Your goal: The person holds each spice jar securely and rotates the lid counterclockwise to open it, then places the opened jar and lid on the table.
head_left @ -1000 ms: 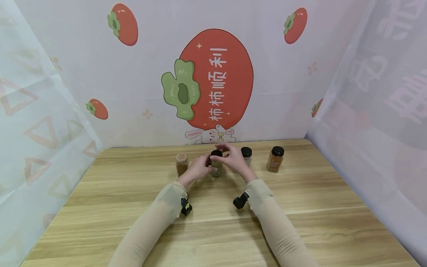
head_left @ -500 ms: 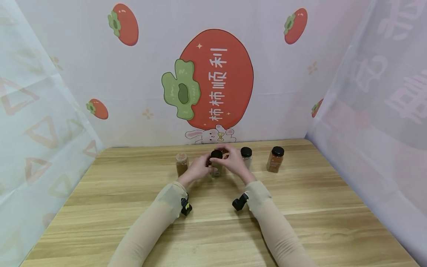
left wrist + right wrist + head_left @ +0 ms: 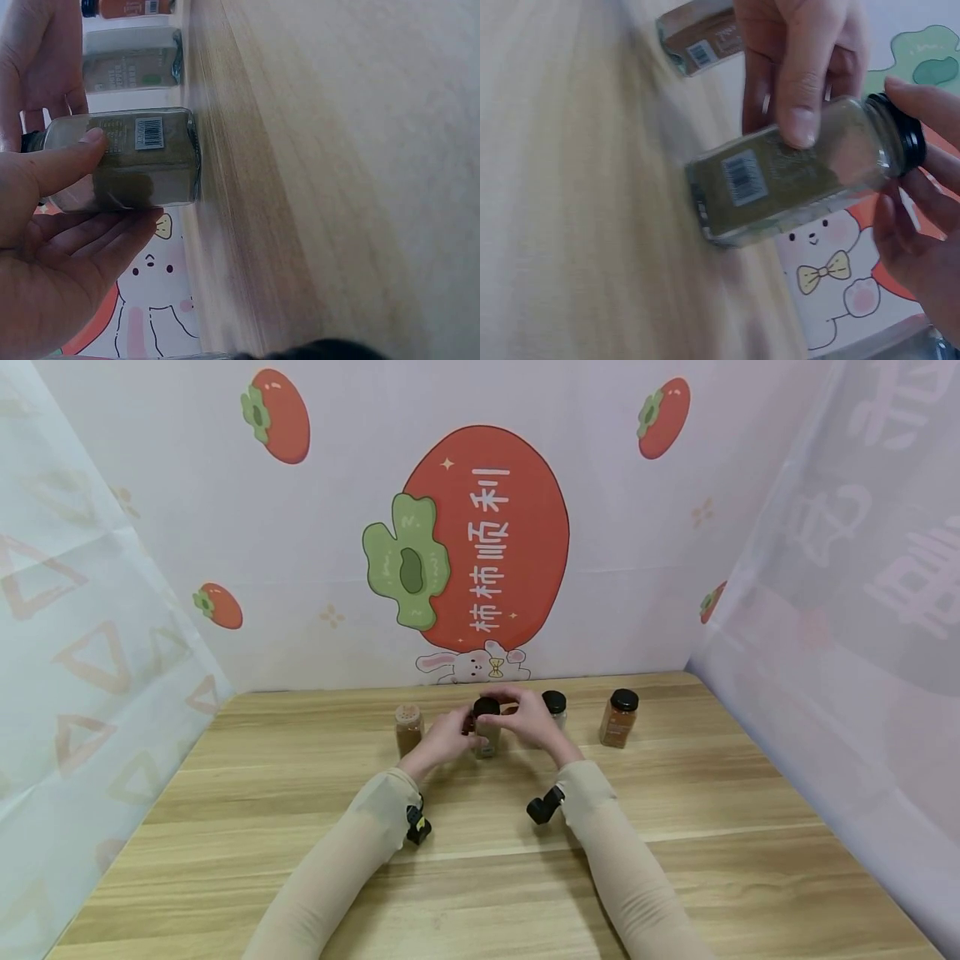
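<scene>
A square glass spice jar (image 3: 487, 748) of greenish-brown powder stands upright near the back of the table. My left hand (image 3: 444, 739) holds it by the body; in the left wrist view the thumb presses the side near the barcode label and the other fingers lie along the opposite side. The jar's black lid (image 3: 904, 135) is on its neck. With curled fingers, my right hand (image 3: 531, 718) grips the lid from the right. Part of the lid is hidden behind the fingers.
To the left stands a jar of brown powder (image 3: 408, 729) with a perforated top. On the right are a black-lidded jar of pale contents (image 3: 556, 706) and a black-lidded orange-red jar (image 3: 618, 720). A printed cloth backdrop (image 3: 315, 527) rises behind the table's back edge.
My right hand and wrist have shifted and turned slightly around the lid, first one way and then back. My left hand and the jar stay in place.
</scene>
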